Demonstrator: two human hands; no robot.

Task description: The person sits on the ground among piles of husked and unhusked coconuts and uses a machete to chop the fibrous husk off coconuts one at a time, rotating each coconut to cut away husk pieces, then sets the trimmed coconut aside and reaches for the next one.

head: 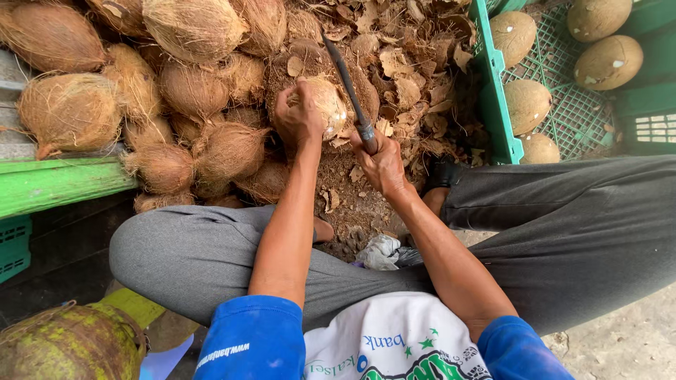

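Observation:
My left hand [297, 118] grips a husked coconut [329, 105], pale and fibrous, on the ground in front of me. A long dark curved knife [346, 81] is in my right hand [380, 162]; its blade rises past the right side of the coconut, touching or very close to it. Both forearms reach forward between my knees in grey trousers. Blue sleeves and a white printed shirt show at the bottom edge.
A heap of brown fibrous coconuts [190, 84] fills the upper left. Husk chips [408, 63] cover the ground behind the knife. A green plastic crate [493, 105] at right holds several peeled coconuts [528, 104]. A green ledge [56, 183] runs at left.

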